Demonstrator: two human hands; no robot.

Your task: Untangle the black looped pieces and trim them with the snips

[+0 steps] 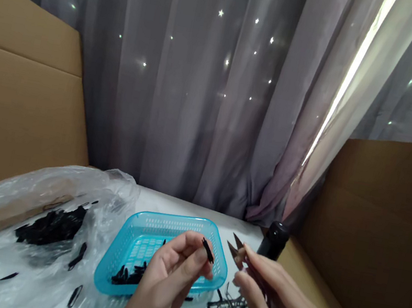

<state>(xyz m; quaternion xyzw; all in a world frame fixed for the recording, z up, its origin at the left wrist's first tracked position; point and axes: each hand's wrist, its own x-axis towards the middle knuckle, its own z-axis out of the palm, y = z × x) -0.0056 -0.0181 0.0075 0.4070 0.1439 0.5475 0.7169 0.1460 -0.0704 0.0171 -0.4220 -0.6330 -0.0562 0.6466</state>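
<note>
Right of the blue basket [104, 273], the right hand [282, 306] hides the handle end of the snips [232, 250] and the lower part of a black cylinder [274, 240]. The left hand [174, 271] covers some of the basket's near rim; the black strip [208, 250] it pinches is too small to identify. Left of the basket, the plastic bag [110, 211] is cut off.

Small black strip [208, 250], tilted, pinched in left fingers [189, 269]; pointed snips [233, 250], 2 blades parted, in right fingers [268, 267].
</note>
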